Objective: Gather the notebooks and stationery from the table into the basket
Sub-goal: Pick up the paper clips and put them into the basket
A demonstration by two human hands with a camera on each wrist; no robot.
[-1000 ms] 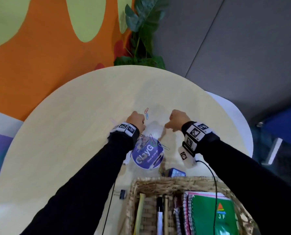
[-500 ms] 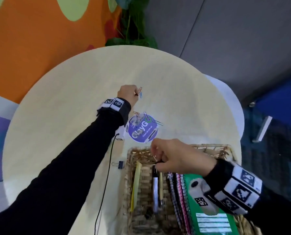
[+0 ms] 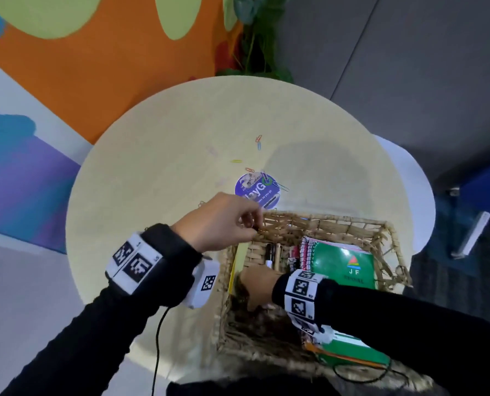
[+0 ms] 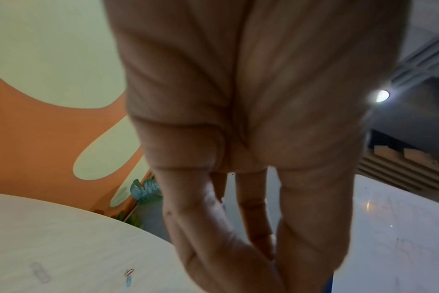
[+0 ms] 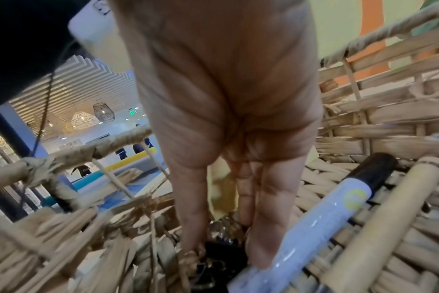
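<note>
The wicker basket (image 3: 323,222) stands at the table's near edge and holds a green spiral notebook (image 3: 349,264) and markers (image 3: 270,252). My right hand (image 3: 253,292) reaches down to the basket floor. In the right wrist view its thumb and fingers (image 5: 226,243) pinch a black binder clip (image 5: 221,257) beside a white marker (image 5: 321,222). My left hand (image 3: 252,224) hovers over the basket's far left rim, fingertips (image 4: 276,273) pinched on something small and dark, apparently a clip. Several coloured paper clips (image 3: 258,141) and a round purple sticker (image 3: 256,190) lie on the table.
The round pale table (image 3: 152,195) has bare surface to the left and far side. A white chair (image 3: 409,181) stands to the right and a plant (image 3: 255,38) behind the table. A yellow strip (image 3: 233,264) leans inside the basket's left wall.
My right hand dropped from above the basket down to its floor. My left hand left the paper clips and came back to the basket's far rim.
</note>
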